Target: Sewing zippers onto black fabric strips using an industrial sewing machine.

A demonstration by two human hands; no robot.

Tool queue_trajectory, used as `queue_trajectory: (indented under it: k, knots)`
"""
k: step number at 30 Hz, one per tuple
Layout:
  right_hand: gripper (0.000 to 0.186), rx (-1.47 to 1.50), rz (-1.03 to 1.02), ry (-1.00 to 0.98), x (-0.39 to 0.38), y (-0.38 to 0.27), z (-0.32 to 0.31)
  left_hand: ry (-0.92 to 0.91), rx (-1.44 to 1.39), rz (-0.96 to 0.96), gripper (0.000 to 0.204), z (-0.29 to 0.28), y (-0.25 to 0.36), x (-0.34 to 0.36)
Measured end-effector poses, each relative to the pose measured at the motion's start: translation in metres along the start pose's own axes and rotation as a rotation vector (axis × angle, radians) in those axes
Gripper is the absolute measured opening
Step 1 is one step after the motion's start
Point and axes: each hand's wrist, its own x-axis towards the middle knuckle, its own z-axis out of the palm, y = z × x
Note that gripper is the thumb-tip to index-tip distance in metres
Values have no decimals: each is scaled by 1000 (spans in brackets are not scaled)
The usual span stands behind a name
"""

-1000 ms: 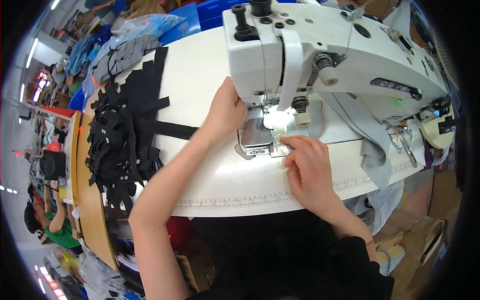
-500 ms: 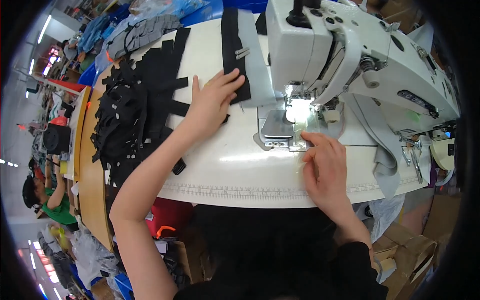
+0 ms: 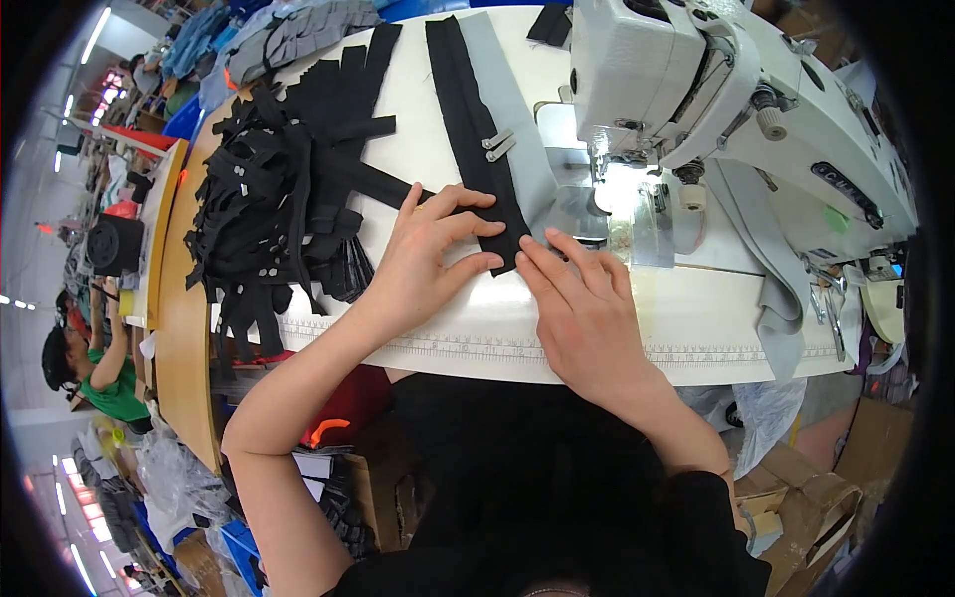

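Two hands, left [image 3: 430, 261] and right [image 3: 587, 310], lay flat and unclenched on a black strip [image 3: 476, 129] near the table's [image 3: 696, 328] front edge.

Both forearms are bare; a black sleeve shows above the right wrist.

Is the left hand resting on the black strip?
Yes, the left hand lies flat with its fingers on the lower end of the black strip, beside the right hand.
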Motion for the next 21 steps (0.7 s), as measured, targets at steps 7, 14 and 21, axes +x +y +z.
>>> queue_trajectory:
  k: [7,14,21]
  knots:
    - [46,-93,-33,42,0,1,-2,115,101,13,18,6,-16,-10]
    - [47,-30,3,15,-2,3,-7,206,-138,13,16,-1,-21,-5]
    - [53,-29,-11,-23,-2,3,-7,120,89,137,30,2,-13,3]
